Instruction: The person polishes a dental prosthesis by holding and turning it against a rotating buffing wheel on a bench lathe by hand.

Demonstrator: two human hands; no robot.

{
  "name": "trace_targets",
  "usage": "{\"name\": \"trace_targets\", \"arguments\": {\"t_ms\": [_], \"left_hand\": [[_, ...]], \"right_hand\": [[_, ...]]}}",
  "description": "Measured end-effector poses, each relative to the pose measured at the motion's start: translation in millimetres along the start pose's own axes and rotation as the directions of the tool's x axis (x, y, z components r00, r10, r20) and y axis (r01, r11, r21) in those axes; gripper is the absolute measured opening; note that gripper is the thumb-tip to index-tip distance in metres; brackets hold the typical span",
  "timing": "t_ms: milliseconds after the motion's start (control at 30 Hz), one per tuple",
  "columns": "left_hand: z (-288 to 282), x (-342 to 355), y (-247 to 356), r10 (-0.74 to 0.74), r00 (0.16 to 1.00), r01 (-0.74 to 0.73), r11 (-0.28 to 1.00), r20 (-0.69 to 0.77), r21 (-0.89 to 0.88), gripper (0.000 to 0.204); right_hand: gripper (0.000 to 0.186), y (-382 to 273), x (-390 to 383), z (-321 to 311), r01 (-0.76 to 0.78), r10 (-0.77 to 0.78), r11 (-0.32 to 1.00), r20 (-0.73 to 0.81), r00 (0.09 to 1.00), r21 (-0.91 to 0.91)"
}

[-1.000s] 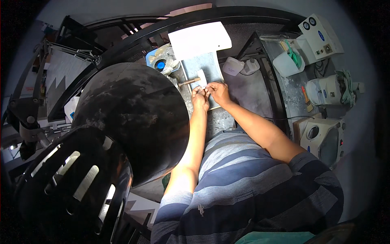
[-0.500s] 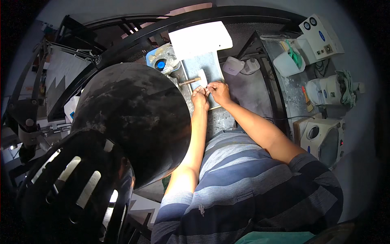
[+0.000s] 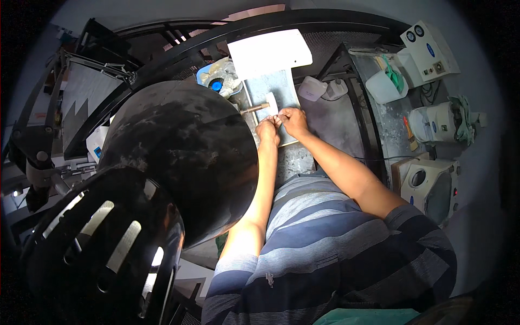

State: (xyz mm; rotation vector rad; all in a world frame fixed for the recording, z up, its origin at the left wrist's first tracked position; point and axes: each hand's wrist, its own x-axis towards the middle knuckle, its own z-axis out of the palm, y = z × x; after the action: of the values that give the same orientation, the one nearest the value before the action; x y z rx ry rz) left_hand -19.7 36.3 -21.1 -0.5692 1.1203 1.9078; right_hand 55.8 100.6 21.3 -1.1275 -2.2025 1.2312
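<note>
Short-sleeved shirt (image 3: 325, 244), blue, grey, white horizontal stripes; forearms bare.

A large black domed lamp hood (image 3: 179, 157) filled the left of the view, a slotted black housing (image 3: 92, 254) below it. Farther back stood a white rectangular box (image 3: 269, 52) and a blue-capped container (image 3: 216, 85). To the right were a white cup (image 3: 383, 86) holding green tools, a white dial unit (image 3: 429, 51), and a white machine (image 3: 430, 187).

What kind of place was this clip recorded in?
Probably a small workshop or lab bench: the hands work over a grey metal tray, white benchtop machines line the right side, and a large black dome-shaped hood stands at left.
</note>
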Motion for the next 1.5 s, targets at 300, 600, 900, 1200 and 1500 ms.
{"name": "trace_targets", "arguments": {"t_ms": [300, 600, 900, 1200, 1500], "left_hand": [[11, -4, -4, 0.019, 0.994, -0.018, 1.000, -0.107, 0.012, 0.012], [16, -11, -1, 0.056, 0.986, -0.044, 0.996, -0.157, 0.076, 0.013], [16, -4, 4, 0.053, 0.985, -0.021, 0.981, -0.163, 0.194, 0.013], [-4, 1, 6, 0.042, 0.996, -0.032, 0.992, -0.084, 0.121, 0.012], [-6, -9, -8, 0.039, 0.990, -0.027, 0.995, 0.134, -0.093, 0.009]], "right_hand": [[0.006, -2, 11, -7, -0.081, 0.078, 0.996, 0.116, 0.990, 0.024], [0.007, -10, 9, -11, -0.150, 0.143, 0.988, 0.142, 0.980, 0.039], [0.006, 0, 11, -3, -0.116, 0.116, 0.993, 0.127, 0.985, -0.010], [0.006, -17, -4, 1, -0.052, 0.054, 0.998, 0.053, 0.997, -0.033], [0.006, -3, -4, -8, 0.272, -0.278, 0.958, -0.062, 0.959, -0.092]]}}
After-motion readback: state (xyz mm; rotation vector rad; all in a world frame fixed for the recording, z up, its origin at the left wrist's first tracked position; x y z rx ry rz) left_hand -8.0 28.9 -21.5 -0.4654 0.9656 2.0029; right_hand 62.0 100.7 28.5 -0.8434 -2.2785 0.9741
